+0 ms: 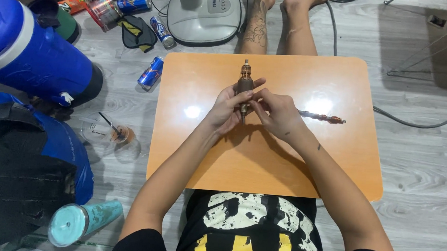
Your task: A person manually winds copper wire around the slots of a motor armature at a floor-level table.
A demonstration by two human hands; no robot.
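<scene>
**Motor armature up in both hands over the orange table**

While held upright above the middle of the orange table [262, 162], motor armature [245, 86] sits just left of frame centre, shaft tip poking up, coppery windings showing near the top, dark core below. Left hand [227, 110] wrapped around the lower body from the left, fingers closed on it. Right hand [277, 113] pressed in from the right, fingertips pinched on the same lower stretch, so both hands together and clamped on the one part.

Looks stiff, all metal, dense for its bulk, probably heavier than the slim shape suggests. Smooth shaft ends likely slippery; thick laminated middle the safer place to grip, as done now. Copper windings and the commutator end best left untouched, since thin wire would likely scratch or bend. Lower shaft tip hidden between the palms, so contact with the table cannot be told.

Just right of the hands, a second long rusty-brown spindle [320, 116] lying flat on the table. Beyond the far edge, bare legs [255, 26] and a grey fan base [206, 12]. Upper left of frame, drink cans [150, 73] scattered on the floor beside a big blue cooler jug [30, 57]. Lower left, a teal tumbler [83, 223] on its side.
</scene>
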